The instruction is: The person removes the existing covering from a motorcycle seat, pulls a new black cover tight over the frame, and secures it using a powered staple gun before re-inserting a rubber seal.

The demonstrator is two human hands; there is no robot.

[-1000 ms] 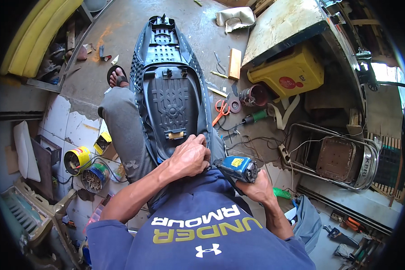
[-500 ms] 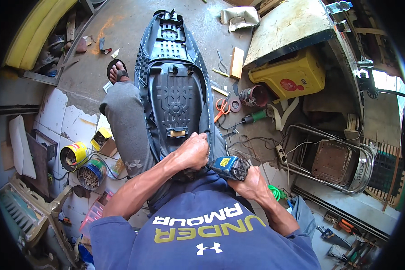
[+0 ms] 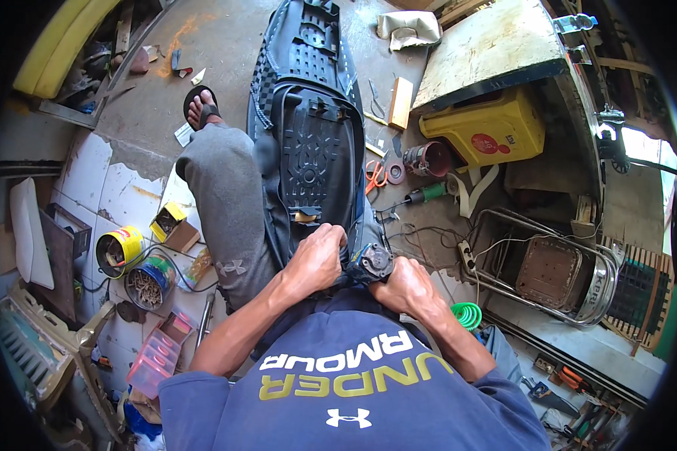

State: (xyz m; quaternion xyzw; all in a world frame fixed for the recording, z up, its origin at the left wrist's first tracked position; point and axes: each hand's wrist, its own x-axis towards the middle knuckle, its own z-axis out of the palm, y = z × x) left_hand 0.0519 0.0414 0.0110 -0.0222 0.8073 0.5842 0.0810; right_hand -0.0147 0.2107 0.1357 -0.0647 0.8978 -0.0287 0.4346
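Upside down between my legs lies a long black motorcycle seat (image 3: 316, 150), its ribbed plastic base facing up and a checked black cover (image 3: 266, 86) folded around its rim. My left hand (image 3: 317, 257) is closed at the near end, pinching the edge of the cover against the base. Close to its right, my right hand (image 3: 406, 284) wraps around a blue and black staple gun (image 3: 373, 261), whose rounded rear faces me. The gun's nose and its contact with the seat are hidden.
Orange scissors (image 3: 376, 175), a tape roll (image 3: 395, 174) and a green-handled power tool (image 3: 426, 193) lie right of the seat, among cables. A wooden block (image 3: 400, 104) is farther off. Left stand a yellow tin (image 3: 130, 246) and a tub of screws (image 3: 149, 284). A metal stool (image 3: 553, 267) lies at right.
The seat has shifted toward the right and its far end has moved out at the top. My right hand has turned the staple gun and drawn it slightly left. My left hand keeps its pinch.
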